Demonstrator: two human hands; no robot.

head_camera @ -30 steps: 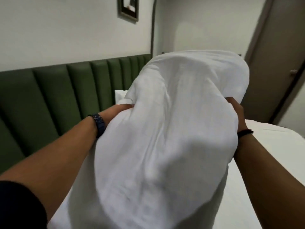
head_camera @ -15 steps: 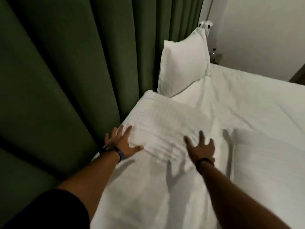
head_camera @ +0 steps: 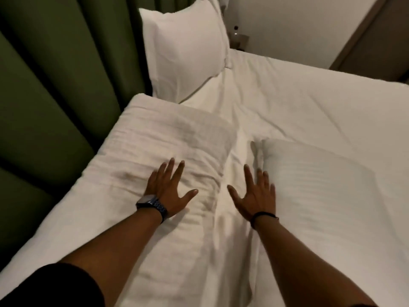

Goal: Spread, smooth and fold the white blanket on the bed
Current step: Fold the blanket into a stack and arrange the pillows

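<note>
The white blanket [head_camera: 276, 111] lies spread over the bed, wrinkled near the middle. Under or on it at the left sits a flat white pillow [head_camera: 168, 134] beside the green headboard. My left hand [head_camera: 168, 191], with a dark watch at the wrist, rests flat and spread on the near part of that pillow. My right hand [head_camera: 254, 196], with a thin dark band at the wrist, lies flat with fingers apart on the creased cloth between that pillow and another flat pillow [head_camera: 327, 196] at the right. Neither hand holds anything.
A third white pillow [head_camera: 183, 52] leans upright against the green padded headboard [head_camera: 55, 96] at the back. A small nightstand [head_camera: 239, 39] with an object on it stands beyond the bed by the wall. A brown door [head_camera: 376, 41] is at the far right.
One second ago both hands held a white pillow up in the air. It now lies on the bed, and both hands have slid towards me and right, flat on the cloth.
</note>
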